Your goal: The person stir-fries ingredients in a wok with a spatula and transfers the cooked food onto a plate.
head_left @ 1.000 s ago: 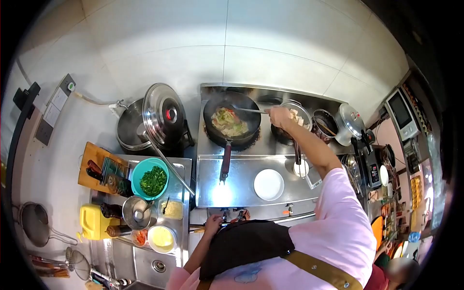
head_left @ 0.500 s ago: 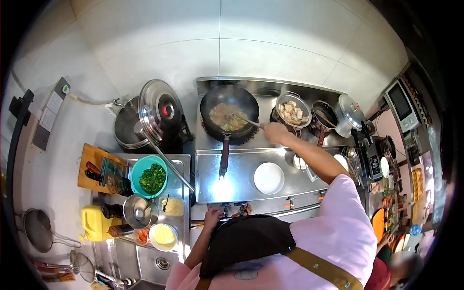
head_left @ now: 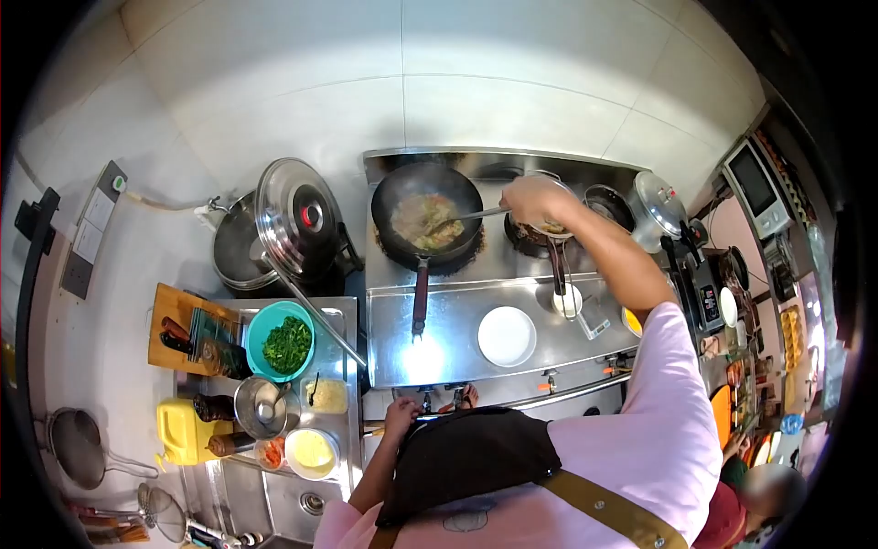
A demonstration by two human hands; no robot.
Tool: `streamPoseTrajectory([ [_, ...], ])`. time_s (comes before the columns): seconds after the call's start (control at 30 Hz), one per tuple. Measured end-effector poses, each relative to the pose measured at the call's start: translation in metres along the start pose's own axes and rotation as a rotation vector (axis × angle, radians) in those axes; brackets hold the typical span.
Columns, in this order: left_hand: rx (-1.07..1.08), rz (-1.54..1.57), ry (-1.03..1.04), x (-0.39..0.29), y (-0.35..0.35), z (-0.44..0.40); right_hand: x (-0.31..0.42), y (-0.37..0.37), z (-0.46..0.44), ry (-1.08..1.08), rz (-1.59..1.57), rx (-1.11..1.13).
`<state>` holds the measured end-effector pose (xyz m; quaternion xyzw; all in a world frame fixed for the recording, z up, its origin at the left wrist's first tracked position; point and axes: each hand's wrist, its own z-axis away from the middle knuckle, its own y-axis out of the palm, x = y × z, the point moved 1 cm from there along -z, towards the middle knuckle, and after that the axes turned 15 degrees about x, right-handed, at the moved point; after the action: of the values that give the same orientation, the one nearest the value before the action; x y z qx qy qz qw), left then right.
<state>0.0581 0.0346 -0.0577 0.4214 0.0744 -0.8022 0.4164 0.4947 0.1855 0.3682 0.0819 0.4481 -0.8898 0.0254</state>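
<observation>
- Right hand point(head_left: 538, 199) grips the metal stirring utensil point(head_left: 476, 216), slanting down leftward into the wok point(head_left: 421, 180)!
- Wok handle point(head_left: 421, 297) points toward the apron point(head_left: 471, 457).
- Left hand point(head_left: 402, 414): can't tell its grip.

Well left of the right fingers point(head_left: 518, 198), a yellow jug point(head_left: 188, 431) and wall socket panel point(head_left: 93, 229); right of them, a microwave point(head_left: 757, 188).
</observation>
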Motion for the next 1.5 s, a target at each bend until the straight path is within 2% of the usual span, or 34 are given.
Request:
streamPoseTrajectory([
  [0.07,-0.019,-0.022,-0.004,0.000,-0.002,-0.003,0.002,-0.027,-0.001,-0.004,0.054,0.081],
  [0.17,-0.037,-0.026,0.015,-0.007,0.002,0.000,0.005,-0.031,-0.041,0.051,0.103,0.233],
  [0.33,-0.054,0.031,0.058,-0.002,0.005,-0.003,0.020,-0.014,-0.087,-0.008,0.076,0.013],
  [0.43,-0.052,0.092,0.076,0.005,0.001,0.002,0.008,-0.039,-0.096,-0.040,0.231,0.279],
  [0.47,-0.060,0.094,0.058,0.010,0.000,0.005,0.005,-0.047,-0.093,-0.018,0.100,0.301],
  [0.57,-0.073,0.083,0.032,0.015,-0.002,0.008,0.012,-0.062,-0.087,-0.112,0.028,0.377],
  [0.6,-0.070,0.076,0.034,0.016,-0.001,0.010,0.016,-0.063,-0.085,-0.201,-0.029,0.378],
  [0.73,-0.072,0.028,0.049,0.016,0.001,0.013,0.057,-0.043,-0.072,-0.096,-0.039,0.108],
  [0.83,-0.077,0.061,0.027,0.007,0.000,0.018,0.060,-0.050,-0.069,-0.108,-0.021,0.160],
  [0.87,-0.085,0.065,0.031,0.003,0.001,0.022,0.058,-0.053,-0.063,-0.149,-0.106,0.154],
  [0.97,-0.082,0.152,0.052,0.003,0.001,0.026,0.060,-0.063,-0.070,-0.161,-0.028,0.178],
  [1.0,-0.094,0.136,0.038,0.004,0.000,0.026,0.069,-0.067,-0.066,-0.169,-0.099,0.137],
  [1.1,-0.104,0.106,0.017,0.009,0.002,0.021,0.090,-0.052,-0.107,-0.212,-0.003,-0.035],
  [1.2,-0.074,0.122,0.033,0.000,0.009,0.027,0.112,-0.055,-0.129,-0.082,-0.040,-0.044],
  [1.3,-0.042,0.156,0.090,-0.004,0.009,0.025,0.095,-0.062,-0.126,0.065,-0.242,-0.127],
  [1.33,-0.036,0.161,0.094,-0.001,0.006,0.022,0.078,-0.054,-0.143,0.078,-0.214,-0.211],
  [1.37,-0.049,0.152,0.097,-0.001,0.006,0.024,0.067,-0.060,-0.126,0.069,-0.257,-0.062],
  [1.47,-0.067,0.148,0.099,-0.006,0.007,0.025,0.017,-0.016,-0.165,0.167,-0.395,0.086],
  [1.5,-0.059,0.158,0.093,-0.005,0.005,0.024,0.002,0.011,-0.184,0.107,-0.421,0.092],
])
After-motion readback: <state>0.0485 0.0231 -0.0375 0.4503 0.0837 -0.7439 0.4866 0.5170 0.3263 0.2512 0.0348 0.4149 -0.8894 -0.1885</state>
